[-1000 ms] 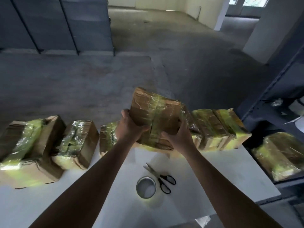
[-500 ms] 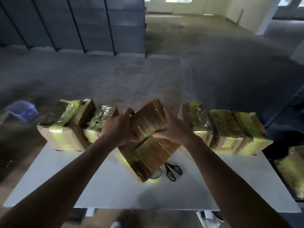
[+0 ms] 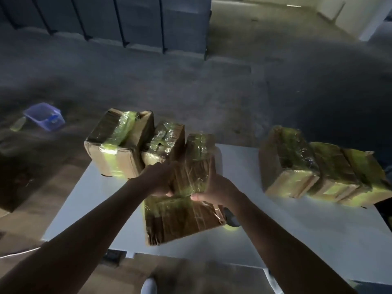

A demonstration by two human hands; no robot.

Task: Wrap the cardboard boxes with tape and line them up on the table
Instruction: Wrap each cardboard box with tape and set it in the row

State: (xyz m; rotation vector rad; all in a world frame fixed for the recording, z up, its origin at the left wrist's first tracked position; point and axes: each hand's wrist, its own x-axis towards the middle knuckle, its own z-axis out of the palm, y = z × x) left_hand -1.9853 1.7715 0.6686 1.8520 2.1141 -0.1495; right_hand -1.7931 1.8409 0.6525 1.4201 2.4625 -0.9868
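While left grip [image 3: 158, 180] and right grip [image 3: 214, 187] curl round it, cardboard box [image 3: 182, 221], brown, creased, banded in glossy tape [image 3: 198, 151]

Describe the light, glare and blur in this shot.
Head view: dim room, white table brightest; head view: yellow-green glare on the taped far-left box and the right-hand boxes, held box duller; head view: floor and purple tub smeared by motion blur.

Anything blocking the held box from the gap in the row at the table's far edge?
Nothing visible does. The table is bare in the gap between the left boxes and the right boxes. The tape roll lies nearer the front, beside the held box, off that path.
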